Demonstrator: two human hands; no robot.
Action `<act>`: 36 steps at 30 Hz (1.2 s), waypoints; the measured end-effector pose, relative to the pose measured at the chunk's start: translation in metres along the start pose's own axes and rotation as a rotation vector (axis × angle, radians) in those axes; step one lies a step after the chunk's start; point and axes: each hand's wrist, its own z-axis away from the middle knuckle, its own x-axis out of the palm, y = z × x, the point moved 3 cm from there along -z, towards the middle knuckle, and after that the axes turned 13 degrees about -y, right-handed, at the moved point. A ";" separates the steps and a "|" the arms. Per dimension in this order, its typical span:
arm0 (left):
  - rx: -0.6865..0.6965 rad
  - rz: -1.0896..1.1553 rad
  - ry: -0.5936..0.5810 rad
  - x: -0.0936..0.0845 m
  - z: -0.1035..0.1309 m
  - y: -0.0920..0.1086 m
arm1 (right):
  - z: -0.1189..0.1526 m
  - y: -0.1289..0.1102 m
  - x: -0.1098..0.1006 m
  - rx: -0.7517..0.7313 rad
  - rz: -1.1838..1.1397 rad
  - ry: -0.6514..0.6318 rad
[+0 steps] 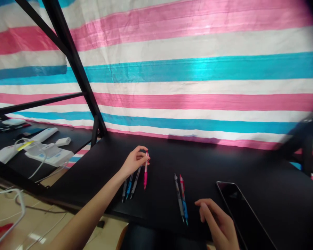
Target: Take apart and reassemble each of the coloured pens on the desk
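Note:
My left hand (136, 161) pinches a pink pen (145, 178) near its upper end, with the pen's tip pointing down toward the black desk. Just left of that pen lie a blue pen (129, 186) and two grey ones, partly hidden behind my left hand and wrist. Farther right, a grey pen (179, 198) rests beside a pen that shows red above and blue below (184, 201). My right hand (219, 224) hovers right of this pair, holding nothing, its index finger loosely stretched and the others curled.
A dark phone (243, 211) lies to the right of my right hand. Black metal frame bars (75, 69) rise at the left. Beyond them, white power strips (48, 152) and cables sit on another table. A striped sheet (198, 69) hangs behind the desk (156, 146).

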 end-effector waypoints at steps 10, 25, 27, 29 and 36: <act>0.044 -0.600 0.021 -0.011 0.010 -0.011 | 0.033 0.021 -0.067 0.106 0.604 0.386; 0.086 -0.921 0.142 -0.001 0.079 -0.032 | 0.010 0.042 -0.090 0.615 1.061 0.319; 0.059 -0.959 0.142 0.003 0.091 -0.040 | 0.010 0.049 -0.094 0.607 1.046 0.315; 0.051 -0.968 0.110 0.007 0.098 -0.047 | 0.009 0.053 -0.095 0.596 1.038 0.314; 0.154 -0.960 0.187 0.013 0.094 -0.036 | 0.008 0.044 -0.090 0.582 1.041 0.389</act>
